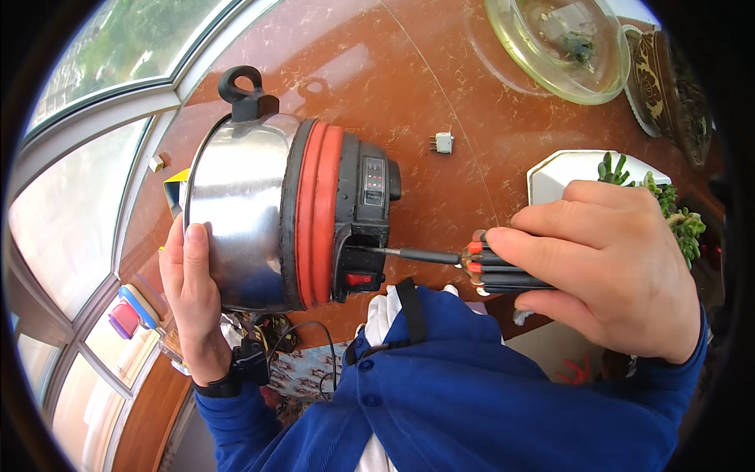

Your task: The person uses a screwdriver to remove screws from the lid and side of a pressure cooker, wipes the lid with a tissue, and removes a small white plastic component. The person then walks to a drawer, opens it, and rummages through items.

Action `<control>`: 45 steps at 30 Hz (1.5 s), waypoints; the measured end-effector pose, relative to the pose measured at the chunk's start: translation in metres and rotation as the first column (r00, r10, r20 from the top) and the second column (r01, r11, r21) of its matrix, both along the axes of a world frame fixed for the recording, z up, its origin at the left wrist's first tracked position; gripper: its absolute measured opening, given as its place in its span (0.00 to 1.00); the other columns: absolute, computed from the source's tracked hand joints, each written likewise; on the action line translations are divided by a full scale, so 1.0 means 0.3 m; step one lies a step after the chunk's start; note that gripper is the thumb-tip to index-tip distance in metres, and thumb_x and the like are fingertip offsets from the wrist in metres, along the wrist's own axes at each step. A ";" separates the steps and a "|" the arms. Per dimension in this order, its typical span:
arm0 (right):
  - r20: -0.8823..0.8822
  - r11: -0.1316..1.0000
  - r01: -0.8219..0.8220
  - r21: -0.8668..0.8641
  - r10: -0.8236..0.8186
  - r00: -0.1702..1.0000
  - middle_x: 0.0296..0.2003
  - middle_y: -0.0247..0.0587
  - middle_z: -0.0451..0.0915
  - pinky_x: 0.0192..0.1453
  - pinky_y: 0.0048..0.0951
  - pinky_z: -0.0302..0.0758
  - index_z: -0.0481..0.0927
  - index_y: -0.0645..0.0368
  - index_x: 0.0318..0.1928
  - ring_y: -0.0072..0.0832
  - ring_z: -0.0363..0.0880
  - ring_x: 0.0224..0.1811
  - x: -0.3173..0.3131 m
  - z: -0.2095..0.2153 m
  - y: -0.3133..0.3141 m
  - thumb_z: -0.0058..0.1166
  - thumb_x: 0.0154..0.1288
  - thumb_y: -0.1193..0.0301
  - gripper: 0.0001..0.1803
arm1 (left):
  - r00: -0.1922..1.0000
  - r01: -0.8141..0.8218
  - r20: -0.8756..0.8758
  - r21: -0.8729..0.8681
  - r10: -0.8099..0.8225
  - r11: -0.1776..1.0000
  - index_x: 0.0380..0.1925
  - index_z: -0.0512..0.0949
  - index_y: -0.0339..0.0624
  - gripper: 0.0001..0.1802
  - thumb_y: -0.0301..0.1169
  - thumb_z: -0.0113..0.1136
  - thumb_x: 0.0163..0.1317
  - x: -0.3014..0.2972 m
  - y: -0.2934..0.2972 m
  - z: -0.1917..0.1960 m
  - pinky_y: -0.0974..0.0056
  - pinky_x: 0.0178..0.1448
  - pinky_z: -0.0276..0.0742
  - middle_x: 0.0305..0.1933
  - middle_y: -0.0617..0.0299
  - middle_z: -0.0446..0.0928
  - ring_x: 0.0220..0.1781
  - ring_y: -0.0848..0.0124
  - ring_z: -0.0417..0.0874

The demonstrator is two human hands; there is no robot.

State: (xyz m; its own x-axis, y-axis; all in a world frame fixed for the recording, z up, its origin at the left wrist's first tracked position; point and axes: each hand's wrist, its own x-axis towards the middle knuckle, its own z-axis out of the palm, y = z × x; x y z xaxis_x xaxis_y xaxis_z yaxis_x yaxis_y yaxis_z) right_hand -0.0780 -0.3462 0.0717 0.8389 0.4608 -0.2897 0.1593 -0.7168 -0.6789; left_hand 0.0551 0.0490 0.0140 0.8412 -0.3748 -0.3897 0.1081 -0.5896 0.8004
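Observation:
A steel electric pot (pixel 240 204) with a red band and a black base (pixel 363 185) lies on its side on the brown table, its base facing right. My left hand (pixel 193 275) grips the pot's rim at the left, thumb on the steel wall. Between the fingers of my right hand (pixel 605 259) is a screwdriver with a black and orange handle of several parts (pixel 495 267). Its shaft (pixel 425 256) reaches left into a recess in the base, beside a red rocker switch (pixel 359 280). The tip is hidden inside.
A small white part with metal prongs (pixel 444 142) lies on the table (pixel 425 86). A glass bowl (pixel 543 59) and a brown patterned pot (pixel 657 82) stand at the far right. Nearer are a white planter (pixel 550 173) and a succulent (pixel 683 224). Windows (pixel 79 212) line the left.

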 end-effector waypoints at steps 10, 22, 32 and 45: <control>0.013 0.995 -0.087 -0.043 0.088 0.996 0.43 0.44 0.85 0.33 0.39 0.74 0.85 0.62 0.51 0.39 0.77 0.32 0.030 0.038 -0.033 0.72 0.44 0.61 0.31 | 0.999 0.026 0.024 -0.017 -0.026 1.000 0.62 0.77 0.33 0.23 0.41 0.45 0.84 -0.015 -0.014 0.001 0.76 0.46 0.70 0.42 0.66 0.80 0.42 0.81 0.76; 0.059 0.971 -0.022 -0.238 0.037 0.998 0.44 0.49 0.85 0.41 0.43 0.76 0.83 0.67 0.52 0.45 0.81 0.37 0.047 0.142 -0.014 0.71 0.49 0.62 0.30 | 0.996 -0.069 -0.053 -0.058 0.066 0.996 0.56 0.81 0.33 0.19 0.39 0.52 0.82 0.053 -0.142 0.013 0.74 0.48 0.70 0.42 0.69 0.80 0.43 0.82 0.75; 0.014 0.944 -0.038 -0.328 0.045 0.999 0.44 0.48 0.86 0.41 0.41 0.77 0.83 0.66 0.52 0.44 0.82 0.37 0.118 0.188 0.093 0.72 0.47 0.68 0.29 | 0.998 -0.044 -0.043 -0.062 0.041 0.997 0.57 0.80 0.33 0.20 0.39 0.53 0.81 0.055 -0.138 0.000 0.73 0.48 0.70 0.41 0.69 0.81 0.42 0.82 0.74; 0.162 0.762 -0.030 -0.647 0.176 0.971 0.26 0.31 0.77 0.35 0.37 0.75 0.84 0.56 0.35 0.33 0.79 0.32 0.189 0.228 0.272 0.71 0.43 0.70 0.15 | 1.000 -0.030 -0.002 -0.084 0.030 0.996 0.55 0.80 0.33 0.19 0.39 0.53 0.81 0.048 -0.137 -0.003 0.72 0.47 0.71 0.41 0.67 0.81 0.42 0.80 0.75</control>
